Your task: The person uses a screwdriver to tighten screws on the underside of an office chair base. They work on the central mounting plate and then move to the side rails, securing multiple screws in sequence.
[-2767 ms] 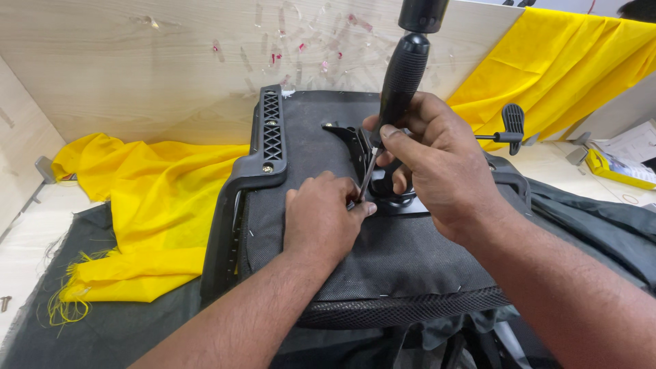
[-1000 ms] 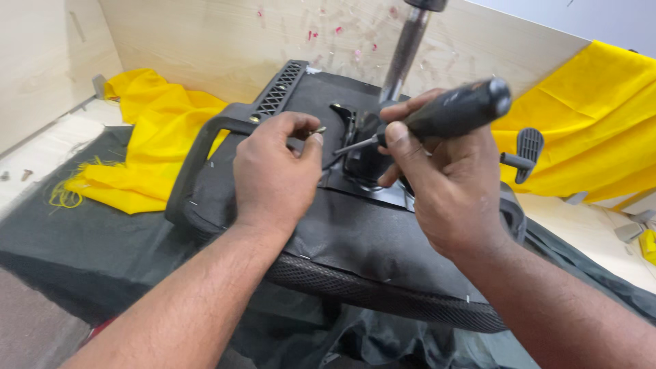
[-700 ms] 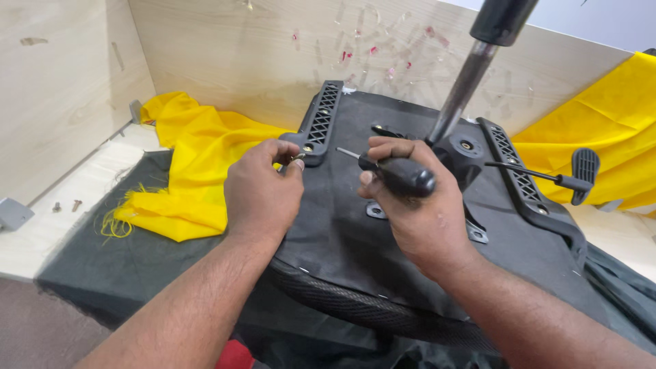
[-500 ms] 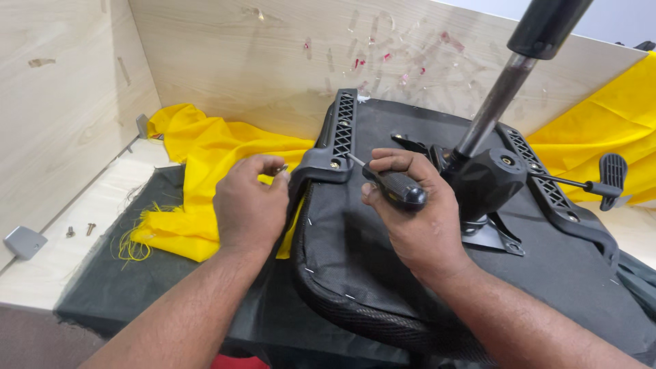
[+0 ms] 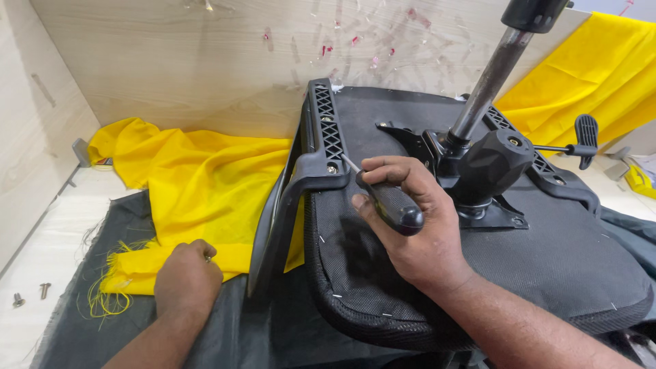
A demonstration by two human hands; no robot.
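The left hand (image 5: 186,281) curls its fingers (image 5: 205,254) under, perhaps hiding something small.

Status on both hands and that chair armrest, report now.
Right hand grips screwdriver, tip at screw in black armrest bracket. Left hand down on yellow cloth, fingers curled. Nothing blocking the bracket.

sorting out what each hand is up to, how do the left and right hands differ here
The right hand is raised over the upturned chair seat, while the left hand is down on the yellow cloth. The right hand grips a black-handled screwdriver with its tip at the armrest bracket; the left hand holds no tool, fingers curled. Both are bare and seen from the back.
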